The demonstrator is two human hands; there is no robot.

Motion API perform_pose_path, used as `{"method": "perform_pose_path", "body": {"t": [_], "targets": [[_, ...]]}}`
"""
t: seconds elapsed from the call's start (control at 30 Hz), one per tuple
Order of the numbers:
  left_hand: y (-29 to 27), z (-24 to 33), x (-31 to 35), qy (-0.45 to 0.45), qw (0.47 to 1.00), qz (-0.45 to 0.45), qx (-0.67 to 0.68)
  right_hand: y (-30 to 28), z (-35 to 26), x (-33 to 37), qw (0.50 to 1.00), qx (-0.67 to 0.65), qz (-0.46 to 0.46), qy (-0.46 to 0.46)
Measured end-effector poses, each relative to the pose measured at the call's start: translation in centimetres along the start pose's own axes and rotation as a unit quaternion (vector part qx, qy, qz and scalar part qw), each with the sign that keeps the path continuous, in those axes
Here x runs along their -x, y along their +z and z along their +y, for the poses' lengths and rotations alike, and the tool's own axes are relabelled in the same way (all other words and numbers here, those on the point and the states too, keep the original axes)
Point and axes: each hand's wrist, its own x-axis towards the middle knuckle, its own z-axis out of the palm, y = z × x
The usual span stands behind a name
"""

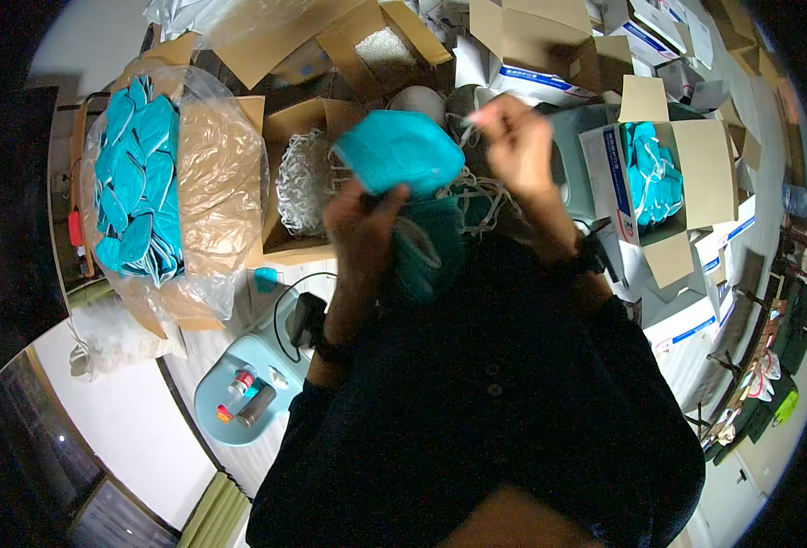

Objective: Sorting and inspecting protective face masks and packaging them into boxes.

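Observation:
A teal folded face mask (401, 146) is in my left hand (363, 219), thumb and fingers closed on its lower edge. My right hand (518, 151), blurred by motion, is raised to the right of the mask. Its fingers pinch a thin white strap (470, 121); whether the strap joins the mask I cannot tell. Below the mask, more teal masks (429, 251) lie on my lap in shadow, with loose white straps (484, 196) beside them.
A plastic-lined carton (225, 192) at the left holds stacked teal masks (138, 183). Nearer stands a box of white straps (301, 183). An open box (618, 178) at the right contains more masks. A blue stool (207, 402) carries bottles. Open cartons (531, 46) crowd the far side.

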Motion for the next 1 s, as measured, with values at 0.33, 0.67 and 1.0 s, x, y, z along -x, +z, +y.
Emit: {"method": "perform_pose_path", "body": {"t": [0.33,0.67,1.0], "targets": [[-2.7,0.8,-1.5,-0.251,0.962,-0.101,0.036,-2.8,-2.5,0.4,0.955,-0.139,-0.241,0.107],[0.4,2.2,-0.8,0.02,0.987,-0.087,-0.135,-1.6,-0.6,-1.0,0.936,-0.213,-0.242,0.141],[1.4,0.4,-1.7,0.061,0.962,-0.087,-0.252,0.9,-4.2,1.1,0.965,-0.145,-0.196,0.094]]}}
